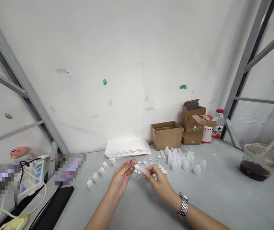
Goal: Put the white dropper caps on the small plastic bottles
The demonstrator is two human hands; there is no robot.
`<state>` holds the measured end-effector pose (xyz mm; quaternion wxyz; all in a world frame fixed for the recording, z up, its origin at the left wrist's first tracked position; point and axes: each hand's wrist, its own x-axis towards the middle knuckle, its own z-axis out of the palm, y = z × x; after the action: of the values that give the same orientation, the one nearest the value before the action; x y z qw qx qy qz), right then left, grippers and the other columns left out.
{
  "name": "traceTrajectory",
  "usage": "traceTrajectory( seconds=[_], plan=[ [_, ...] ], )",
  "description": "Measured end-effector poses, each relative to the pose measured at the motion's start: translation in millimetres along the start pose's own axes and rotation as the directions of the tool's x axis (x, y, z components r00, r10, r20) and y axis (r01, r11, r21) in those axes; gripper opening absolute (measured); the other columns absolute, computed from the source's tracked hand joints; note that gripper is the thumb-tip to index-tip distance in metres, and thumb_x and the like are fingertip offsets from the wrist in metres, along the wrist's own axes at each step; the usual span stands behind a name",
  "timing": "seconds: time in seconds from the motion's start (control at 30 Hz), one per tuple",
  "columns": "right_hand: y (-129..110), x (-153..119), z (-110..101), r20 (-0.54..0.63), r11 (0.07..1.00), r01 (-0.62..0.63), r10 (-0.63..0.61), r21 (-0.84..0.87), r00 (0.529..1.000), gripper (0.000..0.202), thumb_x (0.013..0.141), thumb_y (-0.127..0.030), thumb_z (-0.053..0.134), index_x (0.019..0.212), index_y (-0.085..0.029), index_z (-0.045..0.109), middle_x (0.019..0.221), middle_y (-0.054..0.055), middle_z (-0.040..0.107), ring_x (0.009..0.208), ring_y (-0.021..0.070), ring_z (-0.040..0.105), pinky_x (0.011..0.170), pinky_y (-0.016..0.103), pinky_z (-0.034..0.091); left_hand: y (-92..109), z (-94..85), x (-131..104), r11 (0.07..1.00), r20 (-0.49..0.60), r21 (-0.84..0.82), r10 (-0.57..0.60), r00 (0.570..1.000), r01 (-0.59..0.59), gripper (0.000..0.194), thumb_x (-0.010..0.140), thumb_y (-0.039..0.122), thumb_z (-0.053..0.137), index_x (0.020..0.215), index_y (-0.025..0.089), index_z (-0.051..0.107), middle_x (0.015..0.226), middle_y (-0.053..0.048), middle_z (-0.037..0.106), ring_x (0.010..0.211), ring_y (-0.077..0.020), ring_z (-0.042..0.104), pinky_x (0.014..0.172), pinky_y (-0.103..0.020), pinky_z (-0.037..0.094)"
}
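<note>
My right hand (158, 179) grips a small translucent plastic bottle (142, 170), tilted with its top toward the left. At that top end, the fingers of my left hand (121, 177) pinch a white nozzle cap (136, 166) with a thin looped strap. Just behind both hands lies a loose pile of white caps (161, 168), partly hidden by them. Several small bottles without caps (174, 164) stand to the right of the pile. On the left, several capped bottles (102, 172) form a slanting row.
Behind stand a stack of white sheets (127, 147), an open cardboard box (167, 139), a brown paper bag (193, 127) and a water bottle (218, 124). A lidded drink cup (256, 166) is at right. A power strip (32, 177) with cables and a black slab (55, 207) lie left.
</note>
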<state>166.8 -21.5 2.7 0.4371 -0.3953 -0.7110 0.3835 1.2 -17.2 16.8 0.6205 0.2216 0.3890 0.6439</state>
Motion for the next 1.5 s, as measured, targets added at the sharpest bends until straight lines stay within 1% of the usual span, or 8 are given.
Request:
traceTrajectory(
  seconds=[0.13, 0.23, 0.47, 0.67, 0.83, 1.13, 1.3, 1.5],
  plan=[
    [-0.5, 0.4, -0.2, -0.018, 1.0, 0.006, -0.005, 0.007, 1.0, 0.018, 0.082, -0.036, 0.047, 0.076, -0.019, 0.05, 0.071, 0.001, 0.058, 0.07, 0.0164, 0.051, 0.07, 0.029, 0.036, -0.3, 0.8, -3.1, 0.998, 0.064, 0.055, -0.003, 0.998, 0.0, 0.011, 0.076, 0.015, 0.058, 0.077, 0.01, 0.068, 0.088, -0.01, 0.071, 0.08, -0.0156, 0.066, 0.077, -0.023, 0.05],
    [-1.1, 0.5, -0.3, -0.025, 1.0, 0.002, -0.002, 0.011, 1.0, 0.019, 0.082, -0.037, 0.048, 0.075, -0.02, 0.05, 0.071, 0.001, 0.058, 0.07, 0.0166, 0.051, 0.07, 0.029, 0.037, -1.3, 0.6, -5.1, 0.996, 0.135, 0.092, -0.031, 0.99, 0.019, 0.015, 0.073, 0.023, 0.062, 0.079, 0.01, 0.068, 0.095, -0.011, 0.069, 0.083, -0.0164, 0.065, 0.08, -0.024, 0.049],
    [-2.8, -0.3, -0.4, -0.012, 1.0, -0.012, 0.012, 0.001, 1.0, 0.024, 0.082, -0.042, 0.046, 0.074, -0.02, 0.049, 0.071, 0.001, 0.057, 0.072, 0.0171, 0.05, 0.071, 0.029, 0.036, -3.1, -2.9, -1.8, 0.994, 0.163, 0.095, -0.061, 0.985, 0.046, 0.019, 0.071, 0.03, 0.064, 0.077, 0.012, 0.068, 0.096, -0.01, 0.069, 0.086, -0.0174, 0.064, 0.083, -0.027, 0.046],
    [-1.9, -0.7, -1.1, -0.015, 1.0, 0.009, -0.009, -0.004, 1.0, 0.02, 0.082, -0.038, 0.047, 0.075, -0.02, 0.05, 0.07, 0.0, 0.058, 0.07, 0.0164, 0.051, 0.07, 0.029, 0.036, -2.9, -4.0, -2.6, 0.994, 0.162, 0.104, -0.059, 0.985, 0.042, 0.019, 0.071, 0.03, 0.064, 0.076, 0.012, 0.068, 0.095, -0.01, 0.07, 0.084, -0.0172, 0.064, 0.082, -0.027, 0.046],
    [0.3, -0.8, -0.6, -0.017, 0.999, 0.011, -0.011, -0.031, 1.0, 0.021, 0.082, -0.04, 0.047, 0.075, -0.02, 0.05, 0.073, 0.001, 0.059, 0.073, 0.0174, 0.051, 0.071, 0.03, 0.037, -2.0, -3.2, -2.3, 0.992, 0.164, 0.125, -0.041, 0.986, 0.02, 0.02, 0.068, 0.03, 0.066, 0.075, 0.012, 0.069, 0.093, -0.011, 0.07, 0.087, -0.0195, 0.064, 0.086, -0.03, 0.044],
    [3.5, -2.8, -1.5, -0.067, 0.984, 0.052, -0.064, -0.169, 0.996, 0.017, 0.081, -0.037, 0.05, 0.077, -0.02, 0.054, 0.073, 0.004, 0.057, 0.078, 0.0211, 0.047, 0.071, 0.033, 0.038, 4.0, -0.2, -5.5, 0.95, 0.162, 0.3, 0.034, 0.986, -0.082, 0.027, 0.063, 0.034, 0.069, 0.074, 0.009, 0.07, 0.086, -0.014, 0.071, 0.085, -0.0226, 0.064, 0.088, -0.033, 0.041],
    [5.6, -3.4, -0.7, -0.055, 0.983, 0.053, -0.064, -0.178, 0.996, 0.015, 0.08, -0.035, 0.051, 0.076, -0.02, 0.054, 0.073, 0.004, 0.057, 0.079, 0.0219, 0.047, 0.072, 0.034, 0.039, 2.9, 0.4, -5.7, 0.932, 0.126, 0.355, 0.03, 0.992, -0.074, 0.028, 0.06, 0.034, 0.071, 0.072, 0.01, 0.071, 0.083, -0.014, 0.071, 0.085, -0.0243, 0.063, 0.088, -0.035, 0.041],
    [6.8, -4.0, 2.2, -0.059, 0.981, 0.025, -0.037, -0.191, 0.998, 0.014, 0.08, -0.033, 0.05, 0.075, -0.02, 0.053, 0.073, 0.004, 0.057, 0.078, 0.0215, 0.047, 0.071, 0.033, 0.038, -5.9, -3.5, -2.3, 0.941, 0.148, 0.334, 0.008, 0.989, -0.057, 0.029, 0.06, 0.034, 0.071, 0.076, 0.01, 0.071, 0.086, -0.014, 0.071, 0.085, -0.0238, 0.064, 0.09, -0.036, 0.04]
  ],
)
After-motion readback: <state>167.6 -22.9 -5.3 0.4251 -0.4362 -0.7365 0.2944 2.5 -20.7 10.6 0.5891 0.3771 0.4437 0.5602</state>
